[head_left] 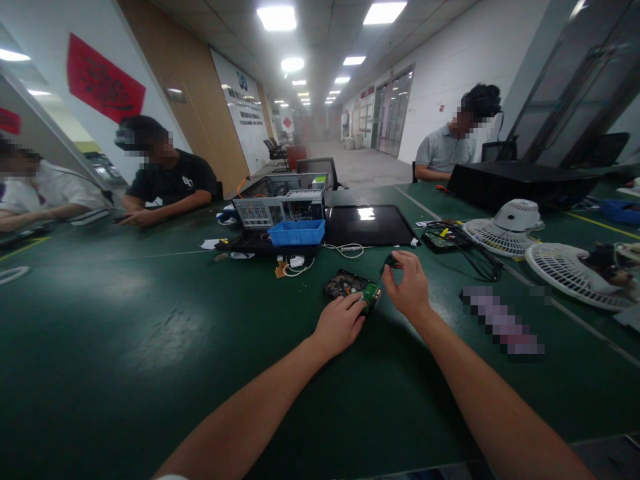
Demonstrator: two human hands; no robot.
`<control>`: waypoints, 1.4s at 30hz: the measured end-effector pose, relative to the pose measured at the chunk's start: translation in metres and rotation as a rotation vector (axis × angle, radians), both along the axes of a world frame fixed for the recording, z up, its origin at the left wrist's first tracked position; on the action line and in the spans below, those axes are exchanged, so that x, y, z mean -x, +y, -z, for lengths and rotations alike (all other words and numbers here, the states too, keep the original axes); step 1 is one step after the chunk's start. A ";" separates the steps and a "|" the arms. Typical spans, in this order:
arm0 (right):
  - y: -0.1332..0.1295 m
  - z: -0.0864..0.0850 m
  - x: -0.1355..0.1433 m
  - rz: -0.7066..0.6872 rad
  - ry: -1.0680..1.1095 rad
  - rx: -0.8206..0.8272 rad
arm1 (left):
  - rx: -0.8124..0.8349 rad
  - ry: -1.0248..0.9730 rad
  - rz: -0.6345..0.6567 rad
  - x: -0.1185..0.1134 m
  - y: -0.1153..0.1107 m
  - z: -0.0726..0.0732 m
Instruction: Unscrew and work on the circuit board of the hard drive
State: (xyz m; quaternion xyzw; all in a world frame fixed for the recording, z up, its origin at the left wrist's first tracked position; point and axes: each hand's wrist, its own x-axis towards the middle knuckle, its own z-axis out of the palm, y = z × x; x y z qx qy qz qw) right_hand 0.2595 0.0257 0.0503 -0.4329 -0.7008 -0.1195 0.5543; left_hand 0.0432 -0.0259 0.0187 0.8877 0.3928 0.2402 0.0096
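A hard drive point(342, 283) lies on the green table in front of me, its underside up, with a green circuit board point(371, 293) at its right end. My left hand point(342, 323) grips the near side of the drive, fingers over its edge and against the board. In my right hand point(409, 284) is a small screwdriver point(390, 261), its dark handle pinched between thumb and fingers. The thin shaft slants down and left to the board's right part. Exactly where the tip touches is too small to tell.
Beyond the drive stand a blue tray point(297, 233), an open computer case point(280, 203) and a dark flat screen point(371, 225). White fan parts point(500, 230), cables point(483, 267) and a blurred flat object point(501, 321) lie to the right. Other people sit around the table.
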 end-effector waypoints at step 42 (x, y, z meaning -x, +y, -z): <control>0.003 0.007 -0.001 0.113 0.165 0.134 | -0.001 0.006 -0.004 0.000 0.001 0.002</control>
